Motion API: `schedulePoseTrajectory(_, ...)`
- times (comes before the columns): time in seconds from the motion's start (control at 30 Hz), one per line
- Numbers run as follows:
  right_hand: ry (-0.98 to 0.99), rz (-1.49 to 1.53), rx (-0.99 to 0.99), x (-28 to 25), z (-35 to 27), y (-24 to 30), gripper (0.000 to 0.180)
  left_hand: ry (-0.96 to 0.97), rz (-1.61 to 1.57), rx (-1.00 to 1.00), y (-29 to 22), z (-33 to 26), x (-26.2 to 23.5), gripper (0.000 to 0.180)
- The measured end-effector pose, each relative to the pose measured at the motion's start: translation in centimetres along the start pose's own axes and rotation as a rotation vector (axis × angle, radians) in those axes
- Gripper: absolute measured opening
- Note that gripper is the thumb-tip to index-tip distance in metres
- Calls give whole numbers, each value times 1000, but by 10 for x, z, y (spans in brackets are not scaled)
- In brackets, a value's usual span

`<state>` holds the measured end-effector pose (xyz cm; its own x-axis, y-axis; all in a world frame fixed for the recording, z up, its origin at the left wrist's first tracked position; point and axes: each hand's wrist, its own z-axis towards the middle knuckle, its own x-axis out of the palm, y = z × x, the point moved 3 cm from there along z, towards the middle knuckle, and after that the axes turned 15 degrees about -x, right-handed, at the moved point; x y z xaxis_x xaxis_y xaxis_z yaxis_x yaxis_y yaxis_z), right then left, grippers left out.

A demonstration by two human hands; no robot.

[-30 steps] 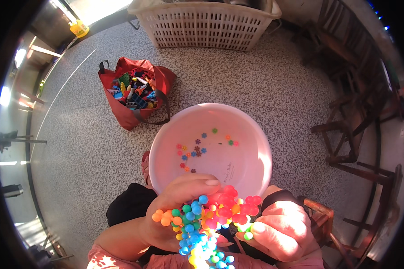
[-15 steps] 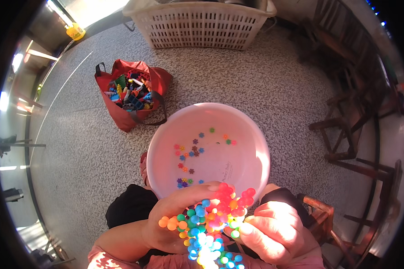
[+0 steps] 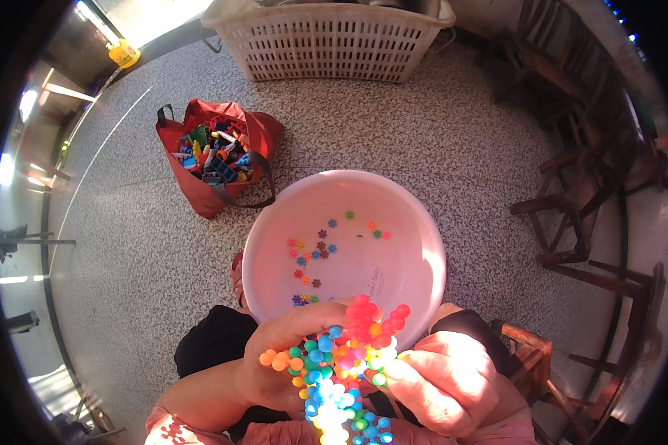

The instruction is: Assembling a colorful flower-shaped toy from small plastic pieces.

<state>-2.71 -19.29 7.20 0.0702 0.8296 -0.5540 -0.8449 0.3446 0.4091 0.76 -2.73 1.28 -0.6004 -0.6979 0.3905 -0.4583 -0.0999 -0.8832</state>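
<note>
A chunky cluster of joined flower-shaped plastic building pieces (image 3: 317, 356) with round knobs, in red, orange, green, blue and yellow, hangs over the near rim of a pink basin (image 3: 408, 256). My left hand (image 3: 271, 345) is wrapped round its far left side, thumb stretched along the top. At the right edge, beside green and yellow knobs, the thumb and fingers of my right hand (image 3: 449, 378) pinch together on the cluster. Whether a separate piece sits between those fingertips is hidden by glare. Several loose flower pieces (image 3: 323, 254) lie scattered on the basin's bottom.
A red bag (image 3: 200, 182) full of mixed toy bricks stands left of the basin. Farther back is a white slatted plastic basket (image 3: 326, 48). Dark wooden chairs (image 3: 564, 222) line the right side, and a yellow container (image 3: 124, 53) stands far left.
Both hands and the cluster have shifted slightly to the left, and the cluster has tilted a little. My right fingertips stay at its right edge. The loose pieces in the basin look unchanged.
</note>
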Motion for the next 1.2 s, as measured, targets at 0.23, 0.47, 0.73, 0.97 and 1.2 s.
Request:
schedulePoseTrajectory(0.23, 6, 58, 25, 2, 10, -1, 34, -10, 70, 51, 6, 2, -5, 59)
schedulePoseTrajectory(0.47, -102, -231, -216, 14, 1, -3, 27, -49, 139, 143, 3, 5, -3, 58)
schedulePoseTrajectory(0.73, -30, 201, 244, 5, -10, -11, 30, -68, -266, -16, 13, 4, -2, 72)
schedulePoseTrajectory(0.97, -768, 1016, 1061, 11, -17, -31, 35, 110, -786, -266, 6, 3, -3, 82)
schedulePoseTrajectory(1.2, -771, 1352, 1016, 15, -27, -32, 26, 69, -762, -321, 8, 1, -9, 38)
